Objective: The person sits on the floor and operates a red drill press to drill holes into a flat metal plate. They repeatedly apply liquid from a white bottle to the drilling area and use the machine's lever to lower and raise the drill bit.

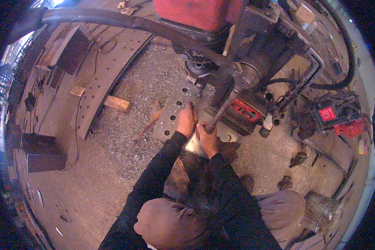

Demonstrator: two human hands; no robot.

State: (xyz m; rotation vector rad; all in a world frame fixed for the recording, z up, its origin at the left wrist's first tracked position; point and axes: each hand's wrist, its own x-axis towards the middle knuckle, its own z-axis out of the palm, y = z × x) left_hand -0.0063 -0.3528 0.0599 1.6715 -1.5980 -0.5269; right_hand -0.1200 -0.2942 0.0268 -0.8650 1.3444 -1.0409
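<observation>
My right hand (pixel 207 138) is wrapped round the dark grip of a long lever handle (pixel 221 113), which slants up to the hub of a drilling machine (pixel 266 52). Beside it, my left hand (pixel 187 121) is over a steel plate (pixel 166 118) with a row of round holes. Its fingers point forward, close together, just below the machine's drill head (pixel 197 68). Whether something small is between them is hidden. The machine has a red motor housing (pixel 196 12) and stands on a dark base with a red label (pixel 245 109).
Metal shavings (pixel 133 83) cover the floor around the plate. A wooden block (pixel 117 103) lies left of it, near a long perforated beam (pixel 106 68). Dark steel boxes (pixel 46 156) stand farther left. At right sits another red and black machine (pixel 337 116). A thick hose (pixel 108 18) arches overhead.
</observation>
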